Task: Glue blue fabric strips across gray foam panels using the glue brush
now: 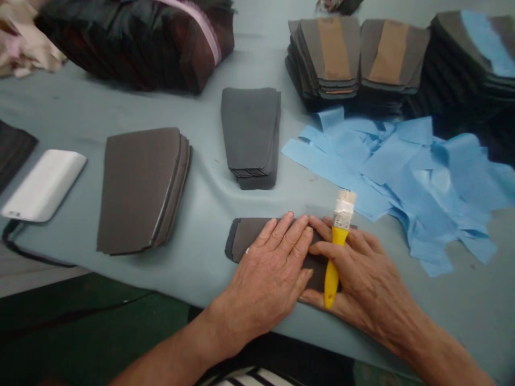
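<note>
My left hand (271, 273) lies flat with its fingers stretched over a dark brown piece (249, 233), which has a darker grey edge showing at its left end. At the piece's right part, my right hand (358, 273) holds a yellow-handled brush (337, 257) between thumb and fingers, bristles pointing away from me. Its other fingertips touch the piece near my left fingers. A stack of grey pieces (251, 128) stands beyond my hands, and a stack of brown pieces (139, 187) is to the left.
Light blue strips (402, 166) lie heaped at the right. Stacks with tan bands (333, 51) and a stack with a blue band (486, 43) stand behind. A dark bundle (132, 43) is at the back left; a white device (44, 185) with a black cable lies near the left edge.
</note>
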A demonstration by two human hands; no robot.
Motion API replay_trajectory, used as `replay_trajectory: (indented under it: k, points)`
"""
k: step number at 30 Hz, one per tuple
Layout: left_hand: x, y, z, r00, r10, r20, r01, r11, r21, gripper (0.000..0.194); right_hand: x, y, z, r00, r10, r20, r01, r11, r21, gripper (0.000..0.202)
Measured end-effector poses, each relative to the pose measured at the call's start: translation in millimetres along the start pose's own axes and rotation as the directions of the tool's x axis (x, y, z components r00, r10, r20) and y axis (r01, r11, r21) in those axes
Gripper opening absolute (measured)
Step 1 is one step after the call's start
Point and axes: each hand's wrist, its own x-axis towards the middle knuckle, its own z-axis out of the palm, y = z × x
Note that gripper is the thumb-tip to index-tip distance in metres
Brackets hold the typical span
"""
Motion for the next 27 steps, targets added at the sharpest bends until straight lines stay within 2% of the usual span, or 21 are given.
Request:
replay_trajectory:
  k: [6, 11, 19, 27]
  points:
    - [-3.2, -4.0, -2.2, 1.0, -0.03, -0.01, 0.03, 1.0, 0.005, 0.064, -4.3, 1.7, 3.0, 0.999, 0.006, -0.032, -0.007, 1.0, -0.011, 0.052]
    - [-10.5, -14.4, -7.4, 0.997, -0.078, -0.012, 0.079, 0.996, 0.031, 0.076, -13.8, 3.3, 6.6, 0.998, 0.044, -0.043, -0.041, 0.997, 0.067, 0.049]
    - [-14.7, -22.7, -4.5, 0.993, -0.1, -0.058, 0.106, 0.989, 0.108, 0.079, -17.9, 4.5, 3.1, 0.99, 0.139, 0.031, -0.143, 0.968, 0.205, 0.06]
    - [-14.0, -25.5, -1.2, 0.992, -0.1, -0.077, 0.106, 0.991, 0.084, 0.077, -18.9, 5.6, -0.6, 0.984, 0.16, 0.081, -0.171, 0.971, 0.165, 0.072]
